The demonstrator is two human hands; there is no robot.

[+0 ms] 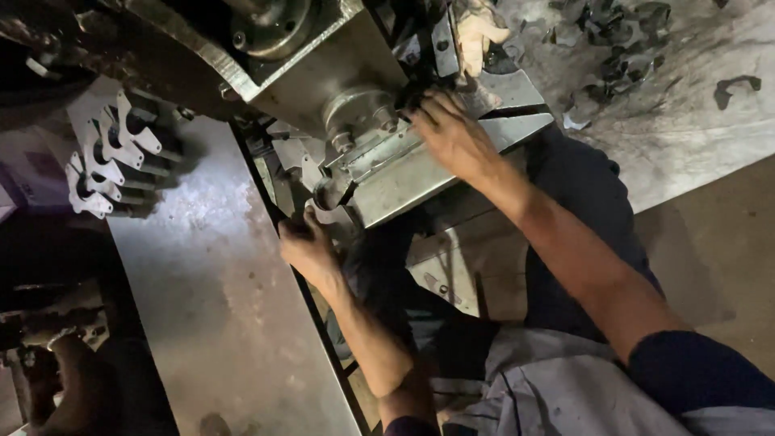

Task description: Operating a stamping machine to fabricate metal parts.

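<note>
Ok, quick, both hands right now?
Left hand: curled at the machine's lower edge; grip cannot be told.
Right hand: open, flat on the machine.

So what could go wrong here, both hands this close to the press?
1. The right hand lies on the machine beside its moving head, so fingers could get pinched.
2. The left hand works at the dim lower edge near stamped metal blanks and scrap offcuts; sharp edges could cut bare skin.
</note>
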